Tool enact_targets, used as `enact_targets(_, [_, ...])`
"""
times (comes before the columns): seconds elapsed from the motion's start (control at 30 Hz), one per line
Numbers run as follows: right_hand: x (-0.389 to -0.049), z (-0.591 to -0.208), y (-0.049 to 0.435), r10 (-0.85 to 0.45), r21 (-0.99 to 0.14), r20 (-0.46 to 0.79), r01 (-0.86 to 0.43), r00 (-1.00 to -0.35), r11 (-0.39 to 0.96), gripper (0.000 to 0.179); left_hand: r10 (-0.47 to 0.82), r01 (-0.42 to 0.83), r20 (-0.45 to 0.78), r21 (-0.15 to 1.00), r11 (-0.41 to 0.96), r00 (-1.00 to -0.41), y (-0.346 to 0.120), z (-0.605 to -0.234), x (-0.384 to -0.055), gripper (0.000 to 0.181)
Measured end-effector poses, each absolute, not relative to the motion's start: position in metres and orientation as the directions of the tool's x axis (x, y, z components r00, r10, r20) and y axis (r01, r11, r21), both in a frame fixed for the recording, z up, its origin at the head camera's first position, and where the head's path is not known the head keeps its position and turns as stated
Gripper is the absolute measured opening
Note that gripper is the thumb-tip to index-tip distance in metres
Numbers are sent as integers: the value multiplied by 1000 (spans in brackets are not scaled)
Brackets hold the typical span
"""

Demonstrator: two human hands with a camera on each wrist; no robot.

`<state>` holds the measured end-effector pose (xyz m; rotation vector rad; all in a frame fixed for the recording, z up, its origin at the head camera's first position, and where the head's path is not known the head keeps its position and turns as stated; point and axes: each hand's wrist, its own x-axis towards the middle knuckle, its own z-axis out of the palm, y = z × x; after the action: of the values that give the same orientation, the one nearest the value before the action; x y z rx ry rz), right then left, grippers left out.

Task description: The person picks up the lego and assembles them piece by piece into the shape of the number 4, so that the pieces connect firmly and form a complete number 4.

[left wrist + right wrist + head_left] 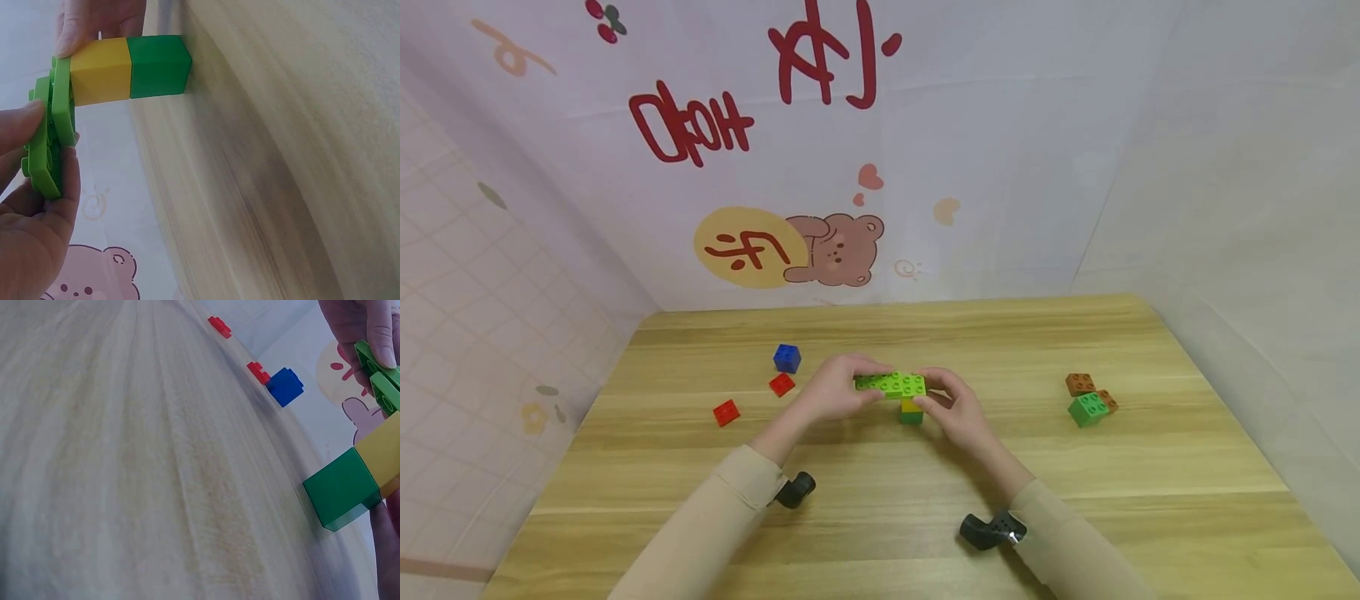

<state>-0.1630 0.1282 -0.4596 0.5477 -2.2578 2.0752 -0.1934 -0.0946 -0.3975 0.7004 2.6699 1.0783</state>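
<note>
A small stack stands on the table at the centre of the head view: a green block (159, 65) below, a yellow block (100, 69) on it, and a lime-green building plate (61, 103) on top. A second lime-green plate (39, 147) overlaps the first one's outer side and extends left. My left hand (838, 387) pinches this second plate between thumb and fingers. From the other side, my right hand (962, 412) grips the top of the stack, its thumb by the yellow block and the upper plate.
At left on the wooden table (880, 517) lie a blue block (787, 358) and two flat red plates, one nearer (726, 412) and one farther (782, 384). A green block (1087, 409) and two brown bricks (1080, 383) sit at right. A printed cloth stands behind.
</note>
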Motion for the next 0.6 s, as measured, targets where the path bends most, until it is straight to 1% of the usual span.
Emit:
enact_targets(0.23, [-164, -461, 128, -234, -961, 253, -272, -939, 53, 33, 477, 332, 0, 718, 612, -879, -95, -396, -194, 35])
enact_targets(0.47, [-176, -485, 130, -217, -964, 254, -266, -943, 29, 35, 459, 298, -20, 735, 609, -888, -94, -396, -195, 35])
enact_targets(0.6, [-176, -487, 130, -217, -961, 262, -275, -940, 30, 35, 451, 286, -24, 744, 604, -892, -95, -397, -196, 34])
